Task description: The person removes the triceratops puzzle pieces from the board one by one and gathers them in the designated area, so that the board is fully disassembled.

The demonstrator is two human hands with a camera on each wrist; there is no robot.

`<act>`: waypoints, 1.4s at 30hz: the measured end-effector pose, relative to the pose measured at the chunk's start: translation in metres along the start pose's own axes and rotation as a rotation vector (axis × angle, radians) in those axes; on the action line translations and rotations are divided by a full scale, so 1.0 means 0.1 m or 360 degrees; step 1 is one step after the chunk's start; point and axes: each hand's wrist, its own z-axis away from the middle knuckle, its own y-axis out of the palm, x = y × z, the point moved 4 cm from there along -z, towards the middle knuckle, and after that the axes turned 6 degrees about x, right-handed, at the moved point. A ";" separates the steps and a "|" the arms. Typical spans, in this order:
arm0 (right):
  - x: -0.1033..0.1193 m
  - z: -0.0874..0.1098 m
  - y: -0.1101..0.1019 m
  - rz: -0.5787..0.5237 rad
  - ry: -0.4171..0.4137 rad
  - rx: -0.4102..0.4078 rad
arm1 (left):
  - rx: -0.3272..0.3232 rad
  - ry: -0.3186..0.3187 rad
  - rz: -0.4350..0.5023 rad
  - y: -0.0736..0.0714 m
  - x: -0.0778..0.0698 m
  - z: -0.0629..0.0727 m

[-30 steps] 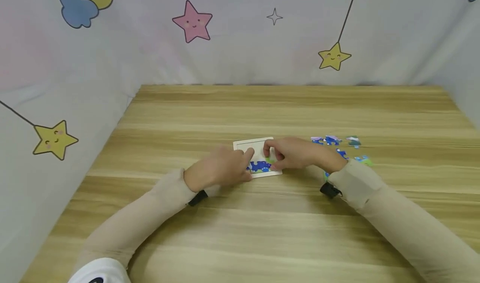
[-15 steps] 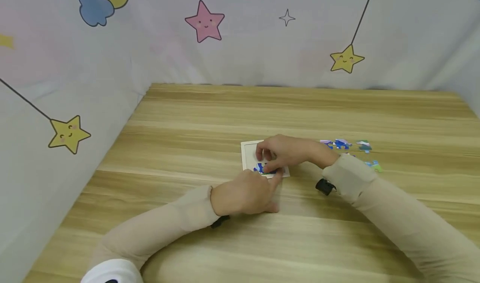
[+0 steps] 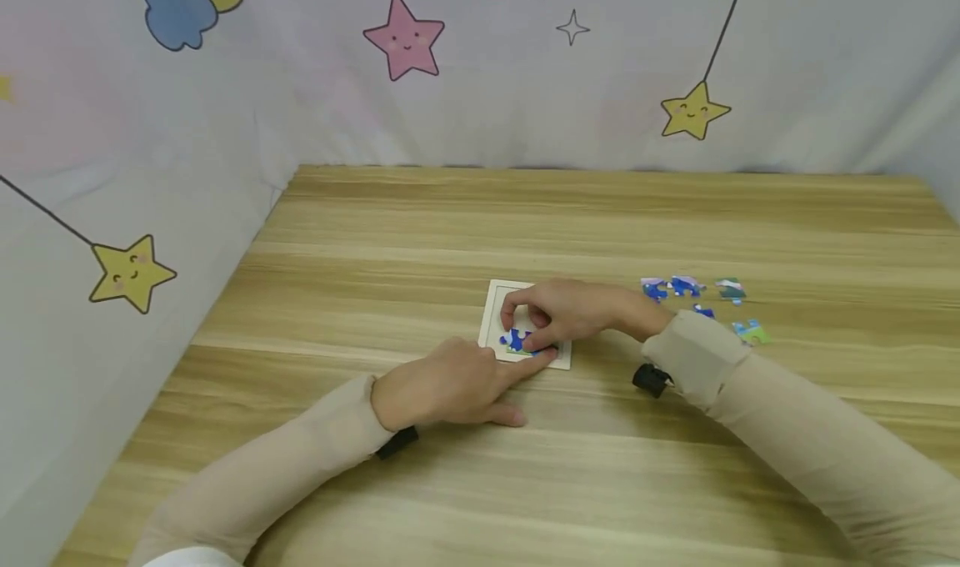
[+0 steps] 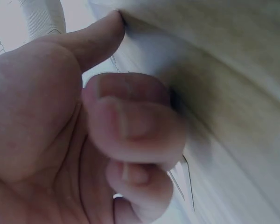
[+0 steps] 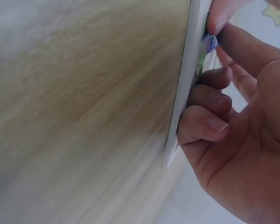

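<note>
A small white puzzle frame [image 3: 487, 317] lies on the wooden table, with blue-and-green puzzle pieces [image 3: 515, 341] along its near side. Over the frame, my right hand [image 3: 572, 308] has its fingers curled and holds a jigsaw piece between thumb and fingers. A blue-purple edge of a jigsaw piece [image 5: 210, 43] shows beside the thumb in the right wrist view. My left hand [image 3: 457, 381] stretches its index finger across the frame's near edge to the pieces, close to the right thumb. Its other fingers are bent and hold nothing; its thumb rests on the table.
Several loose puzzle pieces [image 3: 685, 286] lie right of the frame, partly behind the right forearm. The wooden table [image 3: 420, 225] reaches back to a pale curtain [image 3: 495, 100] printed with stars. A black wrist camera [image 3: 651, 379] hangs under the right sleeve.
My left hand has shifted from the frame's left side to its near edge, index finger now pointing right. The right hand has moved left over the frame. The head view has shifted slightly.
</note>
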 end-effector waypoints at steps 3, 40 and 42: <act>0.01 0.05 -0.01 0.0011 -0.0073 0.0016 | -0.0005 -0.0008 -0.0053 -0.02 -0.04 -0.03; -0.58 2.10 0.21 0.0289 0.0487 -0.0670 | -0.0127 -0.0030 0.0188 -0.37 0.34 -0.28; -0.53 2.10 0.20 0.0310 0.0519 -0.0666 | -0.0071 -0.0075 0.0142 -0.39 0.37 -0.27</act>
